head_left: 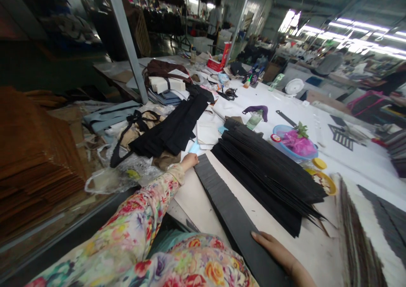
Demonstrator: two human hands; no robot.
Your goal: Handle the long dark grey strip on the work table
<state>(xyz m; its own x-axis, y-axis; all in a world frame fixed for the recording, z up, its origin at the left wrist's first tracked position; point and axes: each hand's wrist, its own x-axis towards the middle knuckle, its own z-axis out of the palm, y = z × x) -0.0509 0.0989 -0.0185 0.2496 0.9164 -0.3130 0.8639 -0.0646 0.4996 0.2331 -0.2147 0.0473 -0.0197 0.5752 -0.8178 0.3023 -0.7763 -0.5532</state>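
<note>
A long dark grey strip (228, 198) of fabric or leather-like sheet, perhaps a stack of several, lies slantwise along the near side of the table. My left hand (190, 161) is closed at its far end, pinching the corner. Lower down, my right hand (272, 247) rests on the right edge of the strip with its fingers stretched out over the surface; part of this hand is hidden in the angle. Just right of the strip, a fanned pile of black strips (269, 168) covers the pale sheet (196, 198) on the table.
More black strips (174, 128) lie at the left, near crumpled clear plastic (108, 179). A blue basket (275, 130) holds a pink bag. A yellow bowl (332, 185) stands beyond the black pile. Brown sheets (34, 151) are stacked at far left. A metal post (127, 37) rises behind.
</note>
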